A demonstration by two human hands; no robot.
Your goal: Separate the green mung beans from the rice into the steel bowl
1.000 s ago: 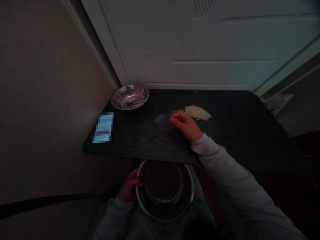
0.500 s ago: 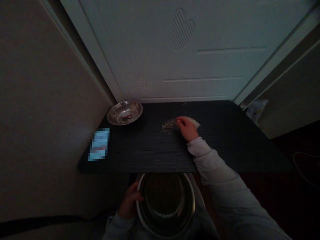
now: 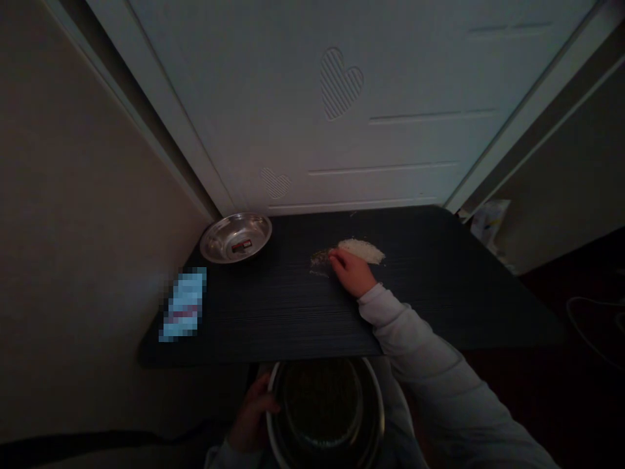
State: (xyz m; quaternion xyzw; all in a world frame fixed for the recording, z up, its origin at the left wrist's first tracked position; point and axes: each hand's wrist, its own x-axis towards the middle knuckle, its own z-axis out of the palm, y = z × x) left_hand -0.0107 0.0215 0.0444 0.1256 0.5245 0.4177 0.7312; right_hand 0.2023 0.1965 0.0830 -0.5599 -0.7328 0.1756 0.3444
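The right hand (image 3: 354,272) reaches over the table (image 3: 273,312) with its thumb and fingertips drawn together at the left end of the pale grain pile (image 3: 361,249), beside the darker, greenish scatter (image 3: 319,257); whether anything is pinched between them, I cannot tell. The low wrist and bunched fingertips probably suit handling such small bits. The pile lies right of the scatter, around the middle of the table from left to right and nearer the far side, perhaps so that the two kinds can be told apart on the dark surface. Below the near edge, the left hand (image 3: 249,417) grips the left rim of the large bowl (image 3: 382,417), fingers curled over it, likely to keep it steady and close to the body; its dark inside is too dim to read. The shiny metal bowl (image 3: 219,244) rests at the far left corner, apart from the grains, which seems to leave the middle free for the working hand. Inside it is a red and black label (image 3: 241,245), its print too small to read. The pale blue item (image 3: 185,305) near the left edge is pixelated, with a pinkish band but no legible words or brand
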